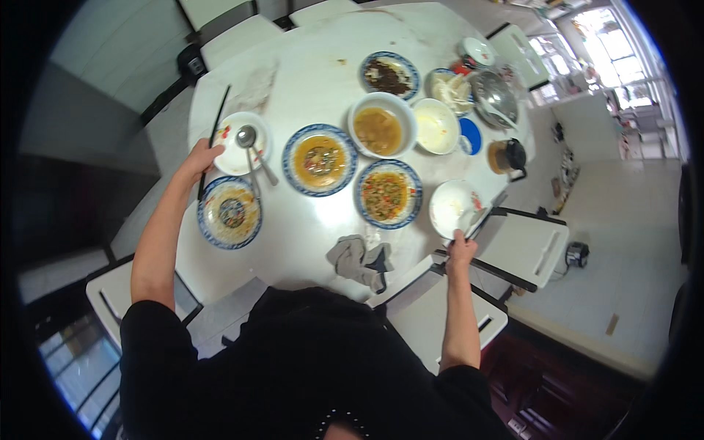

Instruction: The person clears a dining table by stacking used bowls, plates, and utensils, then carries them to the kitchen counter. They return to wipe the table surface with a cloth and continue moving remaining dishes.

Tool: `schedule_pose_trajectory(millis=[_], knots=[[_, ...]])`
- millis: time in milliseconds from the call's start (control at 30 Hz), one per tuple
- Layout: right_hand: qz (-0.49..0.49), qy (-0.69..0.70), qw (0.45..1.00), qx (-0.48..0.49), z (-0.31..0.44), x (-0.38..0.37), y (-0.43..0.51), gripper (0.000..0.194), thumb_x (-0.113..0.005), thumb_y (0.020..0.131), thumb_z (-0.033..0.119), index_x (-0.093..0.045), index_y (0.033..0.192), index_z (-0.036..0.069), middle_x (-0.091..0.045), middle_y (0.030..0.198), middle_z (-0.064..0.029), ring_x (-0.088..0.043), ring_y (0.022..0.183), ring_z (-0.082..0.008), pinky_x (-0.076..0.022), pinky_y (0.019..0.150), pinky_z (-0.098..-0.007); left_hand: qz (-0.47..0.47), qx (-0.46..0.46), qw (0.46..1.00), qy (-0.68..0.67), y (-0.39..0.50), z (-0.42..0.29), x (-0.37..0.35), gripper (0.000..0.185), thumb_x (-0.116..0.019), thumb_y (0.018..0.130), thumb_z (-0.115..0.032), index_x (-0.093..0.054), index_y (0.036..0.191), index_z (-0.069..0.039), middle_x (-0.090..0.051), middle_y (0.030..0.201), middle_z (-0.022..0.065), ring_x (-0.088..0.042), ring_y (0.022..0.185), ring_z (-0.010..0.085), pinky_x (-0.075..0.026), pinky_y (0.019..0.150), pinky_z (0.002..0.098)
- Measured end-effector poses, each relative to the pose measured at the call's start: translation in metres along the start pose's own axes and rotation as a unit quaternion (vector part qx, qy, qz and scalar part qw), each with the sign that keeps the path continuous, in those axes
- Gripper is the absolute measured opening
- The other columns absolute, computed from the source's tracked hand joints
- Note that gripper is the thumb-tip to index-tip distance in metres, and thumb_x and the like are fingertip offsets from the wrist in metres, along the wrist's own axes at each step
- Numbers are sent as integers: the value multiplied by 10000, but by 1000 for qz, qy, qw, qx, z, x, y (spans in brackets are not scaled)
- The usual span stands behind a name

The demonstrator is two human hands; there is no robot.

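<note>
My left hand grips the left rim of a white bowl, with dark chopsticks held along its side. Two metal spoons rest in that bowl, their handles over its near edge. Below it lies a blue-rimmed plate with sauce remains. On the right, my right hand holds the near rim of another white bowl, which has a pale spoon in it. Between my hands are a plate of orange-brown sauce and a plate of chopped vegetables.
A soup bowl, a plate of dark food and a white bowl stand farther back. At right are a metal pot and a glass jug. A grey cloth lies near the front edge; chairs surround the round table.
</note>
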State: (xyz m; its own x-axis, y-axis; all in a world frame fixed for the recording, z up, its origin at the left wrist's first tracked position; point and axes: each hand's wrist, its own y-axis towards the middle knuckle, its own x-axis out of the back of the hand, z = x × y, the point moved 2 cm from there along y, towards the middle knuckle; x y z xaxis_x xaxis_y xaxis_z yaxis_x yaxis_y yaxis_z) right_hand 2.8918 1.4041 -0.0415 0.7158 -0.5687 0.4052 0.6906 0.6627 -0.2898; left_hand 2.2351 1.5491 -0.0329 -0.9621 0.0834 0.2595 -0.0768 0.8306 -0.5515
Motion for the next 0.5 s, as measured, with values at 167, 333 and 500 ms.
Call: schedule_pose_trajectory(millis=[167, 333, 500], knots=[[143, 48, 988, 36, 58, -34, -43, 216, -608, 848, 160, -525, 670, 72, -444, 540, 47, -353, 407, -47, -244, 374, -224, 11, -19, 999, -24, -52, 3, 13, 220, -633, 837, -242, -584, 808, -29, -489, 549, -28, -360, 395, 33, -235, 350, 212], [249, 2, 967, 55, 93, -99, -95, 246, -623, 853, 197, -523, 668, 70, -460, 549, 40, -383, 426, -50, -278, 383, -215, -1, 48, 999, -11, -93, 42, 11, 171, -600, 831, -196, -594, 834, -26, -494, 571, -5, -393, 413, 69, -269, 361, 239], [360, -27, 931, 57, 98, -170, -140, 250, -611, 857, 229, -583, 767, -3, -544, 596, -15, -475, 445, -94, -377, 403, -230, -21, 69, 997, -4, -110, 87, 2, 178, -583, 824, -183, -586, 807, -6, -498, 597, 14, -413, 449, 94, -310, 392, 266]])
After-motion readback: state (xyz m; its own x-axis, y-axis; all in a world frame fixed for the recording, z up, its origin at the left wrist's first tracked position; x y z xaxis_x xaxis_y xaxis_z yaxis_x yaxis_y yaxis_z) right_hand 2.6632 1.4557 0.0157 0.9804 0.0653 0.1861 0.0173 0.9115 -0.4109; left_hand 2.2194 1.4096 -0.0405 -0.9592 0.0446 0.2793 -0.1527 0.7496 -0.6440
